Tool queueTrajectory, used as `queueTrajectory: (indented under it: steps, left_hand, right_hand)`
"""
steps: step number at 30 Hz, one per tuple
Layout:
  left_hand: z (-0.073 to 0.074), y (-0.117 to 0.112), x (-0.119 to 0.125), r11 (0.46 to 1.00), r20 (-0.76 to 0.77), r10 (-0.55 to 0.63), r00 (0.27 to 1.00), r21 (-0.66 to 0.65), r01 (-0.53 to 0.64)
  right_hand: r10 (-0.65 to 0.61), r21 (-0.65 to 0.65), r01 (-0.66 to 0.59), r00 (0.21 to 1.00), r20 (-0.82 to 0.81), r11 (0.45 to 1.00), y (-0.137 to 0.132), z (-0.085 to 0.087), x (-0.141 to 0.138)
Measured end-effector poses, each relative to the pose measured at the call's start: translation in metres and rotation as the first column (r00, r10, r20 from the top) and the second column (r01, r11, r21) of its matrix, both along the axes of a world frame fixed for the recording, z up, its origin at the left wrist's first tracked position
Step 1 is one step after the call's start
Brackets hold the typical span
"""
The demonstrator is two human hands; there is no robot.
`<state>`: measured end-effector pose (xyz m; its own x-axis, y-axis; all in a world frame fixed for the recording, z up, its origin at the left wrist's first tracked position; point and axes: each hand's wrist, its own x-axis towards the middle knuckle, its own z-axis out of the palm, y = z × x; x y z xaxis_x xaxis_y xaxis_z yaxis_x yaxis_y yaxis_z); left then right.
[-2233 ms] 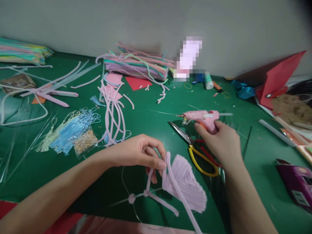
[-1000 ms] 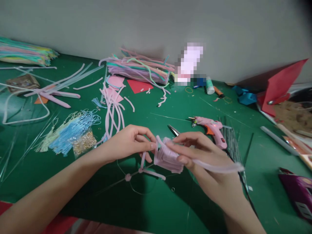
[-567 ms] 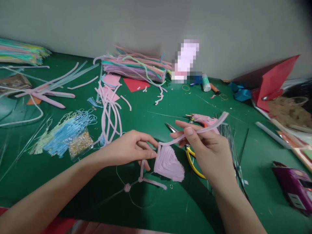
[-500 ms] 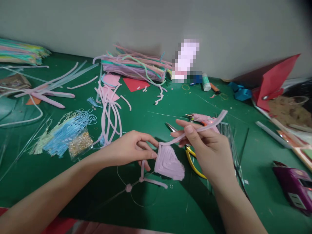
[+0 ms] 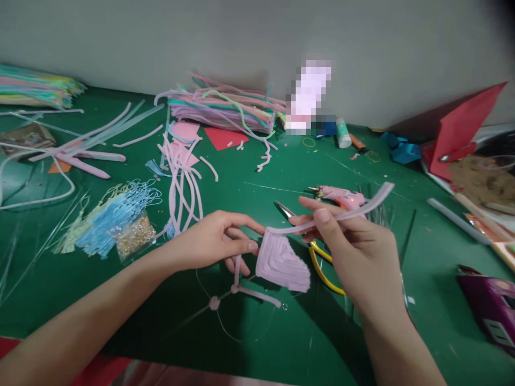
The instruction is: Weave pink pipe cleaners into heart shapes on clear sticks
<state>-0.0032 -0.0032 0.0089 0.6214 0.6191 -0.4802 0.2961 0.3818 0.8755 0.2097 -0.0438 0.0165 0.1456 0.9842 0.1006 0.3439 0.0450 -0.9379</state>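
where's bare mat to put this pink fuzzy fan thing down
For the pink pipe-cleaner fan, bare green mat lies between the pastel pipe-cleaner pile and the pink glue gun, and again between the right forearm and the purple box. The left is crowded: pale blue tassels, looped pink pipe cleaners.

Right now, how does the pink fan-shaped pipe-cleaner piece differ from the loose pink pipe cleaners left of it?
The pink fan-shaped pipe-cleaner piece forms tight rows; the loose pink pipe cleaners are long separate strands. The left hand and right hand hold the piece; the loose ones lie untouched. Both are pale pink, fuzzy.
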Motion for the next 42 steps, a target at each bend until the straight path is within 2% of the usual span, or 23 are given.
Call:
queueTrajectory:
  steps: [3,6,8,9,11,13,14,15,17,19,22,24,27,32,42]
  left_hand:
    - [0.003,0.001,0.000,0.998,0.000,0.056,0.998,0.012,-0.056]
    - [0.002,0.002,-0.001,0.993,0.022,0.108,0.994,0.037,-0.109]
    - [0.001,0.003,-0.002,0.987,0.053,0.151,0.987,0.038,-0.154]
    - [0.000,0.003,-0.002,0.984,0.071,0.173,0.982,0.031,-0.175]
    - [0.000,0.002,-0.002,0.977,0.101,0.211,0.972,0.014,-0.213]
    - [0.000,0.001,-0.001,0.970,0.124,0.240,0.963,0.005,-0.242]
    - [0.000,0.001,0.000,0.967,0.136,0.251,0.958,0.002,-0.254]
    - [0.000,0.000,0.001,0.965,0.149,0.259,0.954,-0.002,-0.262]
    - [-0.001,-0.002,0.003,0.963,0.173,0.269,0.947,-0.014,-0.271]
    - [-0.002,-0.004,0.005,0.958,0.191,0.286,0.939,-0.025,-0.286]
    - [-0.003,-0.006,0.007,0.934,0.221,0.355,0.908,-0.044,-0.355]
    - [-0.003,-0.006,0.007,0.908,0.245,0.416,0.876,-0.056,-0.416]
    - [-0.003,-0.007,0.007,0.888,0.263,0.457,0.850,-0.073,-0.454]
    - [-0.003,-0.008,0.006,0.906,0.242,0.422,0.874,-0.085,-0.414]
    - [-0.001,-0.001,0.001,0.888,0.182,0.449,0.875,0.016,-0.459]
  right_hand:
    - [0.102,0.107,-0.123,0.978,0.181,0.987,-0.006,0.002,0.000]
    - [0.321,0.182,-0.394,0.888,0.329,0.901,-0.011,0.007,0.001]
    - [0.452,0.144,-0.524,0.821,0.349,0.839,-0.013,0.008,0.002]
    - [0.488,0.108,-0.544,0.811,0.322,0.832,-0.013,0.008,0.003]
    - [0.471,0.030,-0.484,0.862,0.186,0.874,-0.010,0.005,0.003]
    - [0.333,0.002,-0.334,0.941,-0.062,0.943,-0.005,-0.002,0.002]
    - [0.243,-0.055,-0.255,0.956,-0.164,0.966,-0.002,-0.006,0.000]
    - [0.182,-0.147,-0.219,0.956,-0.232,0.965,0.002,-0.010,-0.001]
    - [0.129,-0.303,-0.238,0.932,-0.337,0.923,0.007,-0.016,-0.006]
    - [0.071,-0.378,-0.242,0.908,-0.413,0.894,0.009,-0.019,-0.010]
    - [-0.044,-0.377,-0.202,0.833,-0.551,0.904,0.008,-0.018,-0.016]
    - [-0.065,-0.365,-0.223,0.772,-0.633,0.904,0.006,-0.017,-0.021]
    - [-0.051,-0.367,-0.258,0.755,-0.653,0.894,0.004,-0.016,-0.029]
    - [-0.037,-0.370,-0.234,0.802,-0.596,0.899,0.003,-0.018,-0.034]
    - [0.061,-0.367,-0.283,0.856,-0.513,0.886,0.002,-0.021,-0.029]
